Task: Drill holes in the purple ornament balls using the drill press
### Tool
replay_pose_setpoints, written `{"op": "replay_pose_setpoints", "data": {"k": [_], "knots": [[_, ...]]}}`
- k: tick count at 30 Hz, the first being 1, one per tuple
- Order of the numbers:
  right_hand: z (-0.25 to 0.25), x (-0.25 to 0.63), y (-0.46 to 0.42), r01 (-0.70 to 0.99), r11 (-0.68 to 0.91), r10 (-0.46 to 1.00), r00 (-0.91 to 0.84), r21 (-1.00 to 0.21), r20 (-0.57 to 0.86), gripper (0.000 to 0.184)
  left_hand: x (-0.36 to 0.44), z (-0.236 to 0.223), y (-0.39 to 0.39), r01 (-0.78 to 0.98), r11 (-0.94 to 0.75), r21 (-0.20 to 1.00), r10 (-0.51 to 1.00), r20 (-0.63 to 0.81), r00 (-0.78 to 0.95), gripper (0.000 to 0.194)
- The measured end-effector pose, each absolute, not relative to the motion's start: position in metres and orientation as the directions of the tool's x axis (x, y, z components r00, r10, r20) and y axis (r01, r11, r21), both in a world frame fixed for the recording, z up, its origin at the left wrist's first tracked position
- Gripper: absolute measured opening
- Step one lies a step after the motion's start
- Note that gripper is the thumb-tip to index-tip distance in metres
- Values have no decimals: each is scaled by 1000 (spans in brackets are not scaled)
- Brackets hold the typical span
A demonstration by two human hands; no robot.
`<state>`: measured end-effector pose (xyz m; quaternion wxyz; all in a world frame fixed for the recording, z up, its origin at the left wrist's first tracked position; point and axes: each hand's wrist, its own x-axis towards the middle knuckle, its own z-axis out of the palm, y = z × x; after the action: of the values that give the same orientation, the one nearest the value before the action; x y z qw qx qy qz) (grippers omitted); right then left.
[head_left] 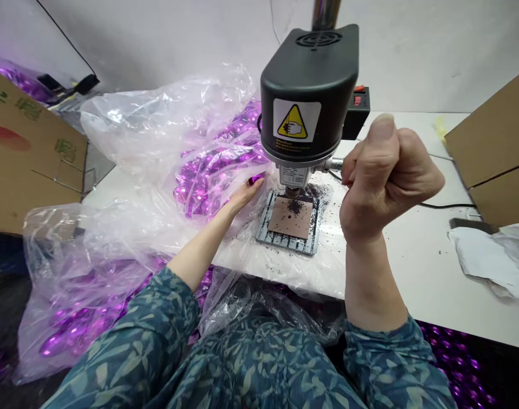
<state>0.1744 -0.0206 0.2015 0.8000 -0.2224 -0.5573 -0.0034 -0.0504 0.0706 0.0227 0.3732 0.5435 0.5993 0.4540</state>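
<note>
A black bench drill press [309,96] stands on the white table [417,267]. My right hand [385,176] is raised in a fist, closed around the press's metal feed lever [335,164]. My left hand [242,196] reaches into the clear plastic bag [166,136], fingers stretched toward shiny purple pieces [208,176], with one small purple piece at its fingertips beside the press. Under the drill bit lies a brown pad [291,218] on the slotted metal base [285,241], scattered with dark shavings.
A cardboard box [25,153] stands at the left and another [493,142] at the right. Crumpled white paper [489,255] lies at the right edge. A second clear bag of purple pieces [80,307] hangs below the table. A black cable [447,205] crosses the table.
</note>
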Motion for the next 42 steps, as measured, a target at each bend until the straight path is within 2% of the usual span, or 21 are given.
{"op": "replay_pose_setpoints", "data": {"k": [5, 8, 12, 18, 23, 27, 34, 39, 42], "knots": [[201, 173, -22, 279, 884, 251, 391, -374, 885, 62, -51, 35, 25, -54, 58, 997, 995, -63, -80, 53], [201, 171, -23, 255, 884, 276, 393, -392, 877, 63, -45, 40, 1, -142, 51, 988, 999, -49, 17, 62], [200, 172, -22, 225, 905, 260, 380, -362, 888, 59, -29, 31, -17, -80, 5, 997, 994, 4, 105, 76], [196, 177, -21, 319, 873, 259, 335, -368, 906, 58, -11, 7, -12, -56, -47, 997, 988, 54, 145, 77], [196, 176, -24, 353, 848, 275, 346, -396, 897, 60, -6, 4, -7, 55, -122, 991, 981, 112, 157, 80], [197, 175, -26, 388, 824, 283, 348, -412, 894, 60, 2, 6, -9, 150, -214, 965, 966, 187, 177, 74], [199, 173, -28, 350, 850, 266, 360, -393, 894, 61, 12, 11, -16, 299, -308, 903, 949, 271, 159, 56], [200, 174, -27, 364, 832, 284, 367, -418, 886, 65, 16, 14, -18, 406, -410, 817, 912, 367, 182, 55], [200, 174, -26, 337, 840, 292, 378, -425, 878, 68, 20, 13, -16, 450, -404, 796, 914, 361, 183, 55]]}}
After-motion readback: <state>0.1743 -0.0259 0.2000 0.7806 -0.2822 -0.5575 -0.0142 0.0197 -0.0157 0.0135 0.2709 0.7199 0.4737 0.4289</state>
